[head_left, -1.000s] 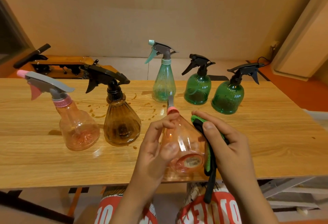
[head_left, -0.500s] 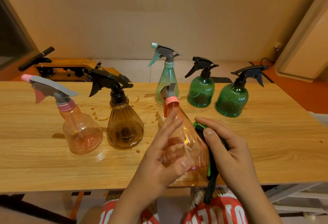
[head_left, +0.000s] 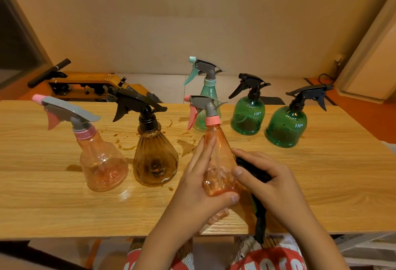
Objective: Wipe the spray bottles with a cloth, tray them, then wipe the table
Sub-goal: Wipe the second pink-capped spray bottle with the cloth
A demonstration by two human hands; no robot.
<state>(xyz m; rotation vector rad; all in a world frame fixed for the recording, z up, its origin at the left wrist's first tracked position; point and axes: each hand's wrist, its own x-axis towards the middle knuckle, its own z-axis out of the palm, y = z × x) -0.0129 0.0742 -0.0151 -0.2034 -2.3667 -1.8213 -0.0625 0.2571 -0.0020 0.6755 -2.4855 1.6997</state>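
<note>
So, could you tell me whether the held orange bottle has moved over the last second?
Yes: the orange bottle tipped upright, its head rising in front of the teal bottle.

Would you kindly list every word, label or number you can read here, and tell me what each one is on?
Nothing reads cleanly.
Green bottle nearer the centre: raised lettering near the shoulder, too blurred to read.
Green bottle at the table's end: raised lettering, too blurred.
Red garment: big white letters, cut off by the frame edge, unreadable.
Orange bottle in the left hand, cloth in the right hand: no print shows.
</note>
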